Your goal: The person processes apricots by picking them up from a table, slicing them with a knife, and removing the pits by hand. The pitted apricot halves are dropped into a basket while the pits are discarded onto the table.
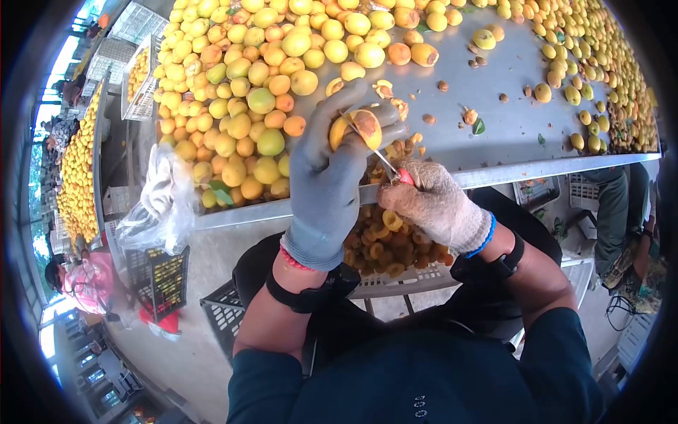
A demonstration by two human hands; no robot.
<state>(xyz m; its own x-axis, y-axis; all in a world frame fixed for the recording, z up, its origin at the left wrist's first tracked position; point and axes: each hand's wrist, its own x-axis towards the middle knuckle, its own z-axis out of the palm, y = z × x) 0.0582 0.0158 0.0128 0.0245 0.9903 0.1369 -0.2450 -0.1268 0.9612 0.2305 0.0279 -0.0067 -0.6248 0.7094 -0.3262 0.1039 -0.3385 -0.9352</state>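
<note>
My left hand (328,173), in a grey coated glove, is closed around a yellow apricot (366,127) with a brown patch on its skin. In a dirty white knit glove, my right hand (431,201) grips a small knife (385,162) by its red handle. The thin blade reaches up to the apricot, its tip hidden at the fruit. Below my hands, a basket (402,286) in front of my lap holds many cut apricot halves (388,247). Beyond the left hand lies a large heap of whole apricots (247,113) on the metal table (508,92).
Pits and scraps dot the tabletop, beside a green leaf (479,126). More apricots (600,63) are piled at the right. A clear plastic bag (159,201) hangs over the table's left front corner. A black crate (166,279) and a person in pink (92,283) are at the left.
</note>
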